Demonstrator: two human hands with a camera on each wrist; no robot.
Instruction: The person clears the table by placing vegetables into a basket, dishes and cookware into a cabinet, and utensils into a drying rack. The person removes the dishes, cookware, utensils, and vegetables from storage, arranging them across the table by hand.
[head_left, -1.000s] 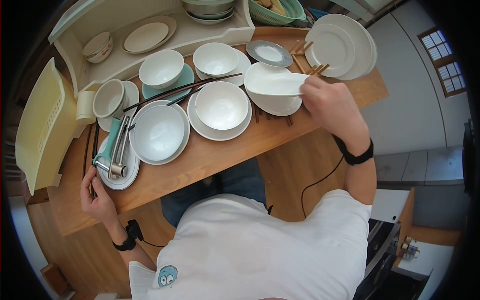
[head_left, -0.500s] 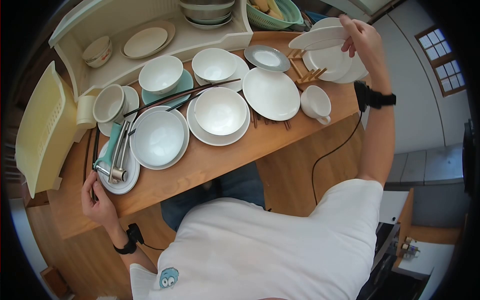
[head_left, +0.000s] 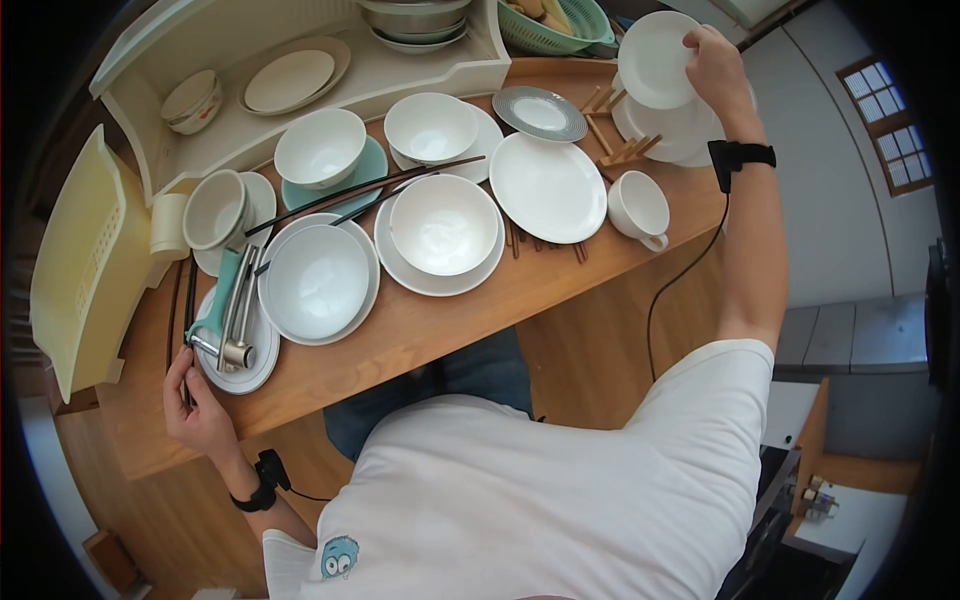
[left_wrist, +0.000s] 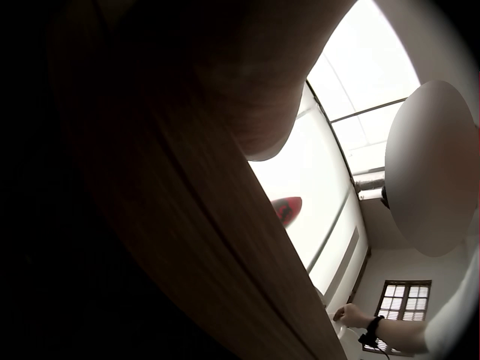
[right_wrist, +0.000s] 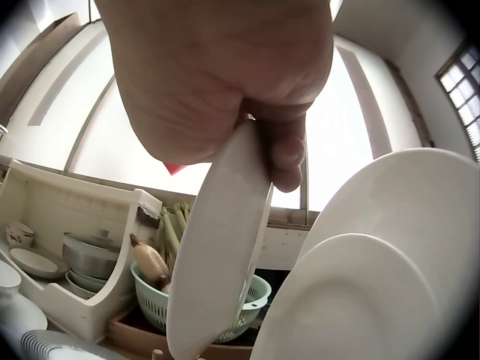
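At the far right my raised right hand (head_left: 718, 72) pinches a round white plate (head_left: 657, 60) by its rim, in front of larger white plates standing on edge. The right wrist view shows this plate (right_wrist: 217, 247) nearly edge-on below the thumb and fingers, beside the standing plates (right_wrist: 360, 300). My left hand (head_left: 200, 410) rests at the table's front left edge, fingers loosely bent by the ends of dark chopsticks (head_left: 190, 290). Near it, a green-handled peeler (head_left: 215, 315) and metal utensils lie on a small white plate (head_left: 262, 375). The left wrist view is mostly dark.
A wooden rack (head_left: 630, 152) stands before the upright plates. White bowls on plates fill the table's middle, with a cup (head_left: 638, 208) and an oval plate (head_left: 548, 190) to the right. Behind are a cream shelf (head_left: 440, 80) and a green basket (head_left: 550, 35).
My right hand has carried the white plate from above the oval plate to the rack and turned it to face forward. The cup has come into view. My left hand has stayed put.
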